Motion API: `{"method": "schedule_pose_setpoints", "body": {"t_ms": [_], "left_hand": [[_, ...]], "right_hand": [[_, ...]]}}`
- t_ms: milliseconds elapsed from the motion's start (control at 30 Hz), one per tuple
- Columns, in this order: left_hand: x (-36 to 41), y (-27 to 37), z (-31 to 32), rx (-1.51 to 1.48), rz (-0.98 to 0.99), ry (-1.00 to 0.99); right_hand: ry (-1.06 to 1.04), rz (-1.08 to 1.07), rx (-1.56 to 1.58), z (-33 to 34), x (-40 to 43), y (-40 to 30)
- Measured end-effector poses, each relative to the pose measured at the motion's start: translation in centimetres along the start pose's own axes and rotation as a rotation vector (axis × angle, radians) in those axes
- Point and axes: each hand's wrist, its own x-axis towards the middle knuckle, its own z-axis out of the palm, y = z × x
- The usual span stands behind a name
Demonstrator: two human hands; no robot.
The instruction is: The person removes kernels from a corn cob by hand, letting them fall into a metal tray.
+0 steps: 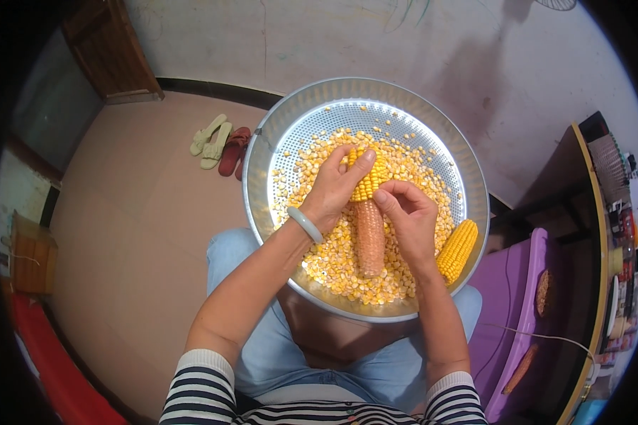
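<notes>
My left hand (337, 186) grips the upper end of a partly shelled ear of corn (371, 239), with a pale bangle (305, 225) around that wrist. Yellow kernels still cover the gripped end, while the lower part is bare, reddish cob. At the border between the two, the thumb and forefinger of my right hand (412, 218) pinch at the ear's edge. Beneath both hands, loose kernels (345, 265) are spread over the perforated floor of a round metal pan (319, 101), which rests on my lap. A full ear of corn (458, 251) leans inside its right rim.
A purple plastic container (502, 276) stands to the right with bare cobs (521, 369) by its edge. Beyond it is a table (590, 175) crowded with small items, and a cable (542, 336) runs across. Slippers (216, 144) lie on the floor near the wall.
</notes>
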Motion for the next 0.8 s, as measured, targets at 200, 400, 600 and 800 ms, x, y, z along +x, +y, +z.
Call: {"method": "schedule_pose_setpoints", "body": {"t_ms": [200,400,600,800], "left_hand": [[0.7,-0.6,-0.8,0.028,-0.048,0.046],[0.6,-0.2,-1.0,-0.045,-0.072,0.004],[0.1,0.7,-0.4,-0.086,-0.128,0.009],[0.2,0.6,-0.6,-0.271,-0.166,-0.069]], "right_hand": [[-0.032,-0.117,-0.038,0.2,0.1,1.0],[-0.029,-0.322,-0.247,0.6,0.0,1.1],[-0.022,-0.354,-0.297,0.7,0.0,1.1],[-0.094,-0.365,-0.358,0.7,0.1,1.1]]}}
